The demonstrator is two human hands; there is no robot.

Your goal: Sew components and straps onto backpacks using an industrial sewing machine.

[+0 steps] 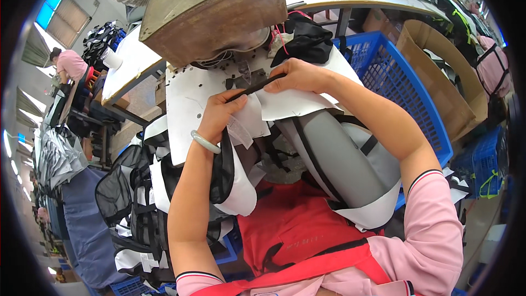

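Closest to the camera, a red apron (285,227) lay over the lap, between five and six o'clock from the black strip (253,89) that ran slantwise between the two hands over the white table (182,104). Thumb and fingers of the left hand (220,112) pinched its seven-o'clock end, while the right hand (296,77) pinched it toward two o'clock. White sheeting (290,104) hung just below; whether it was joined to the strip could not be told. By its look, the strip was light, soft and bendy, not fragile, best held near both ends and kept taut; the sheeting seemed thin, slightly stiffer and perhaps slippery. Just off the strip at four o'clock, a curved grey panel (331,156) crowded the table's near edge. Sideways room seemed greatest toward nine o'clock, where the tabletop ran out to its left edge. At eleven, a bulky machine (213,27) limited lifting away; between one and two sat bunched black cloth (309,38), and at three, under the right forearm, a blue crate's (395,85) rim.
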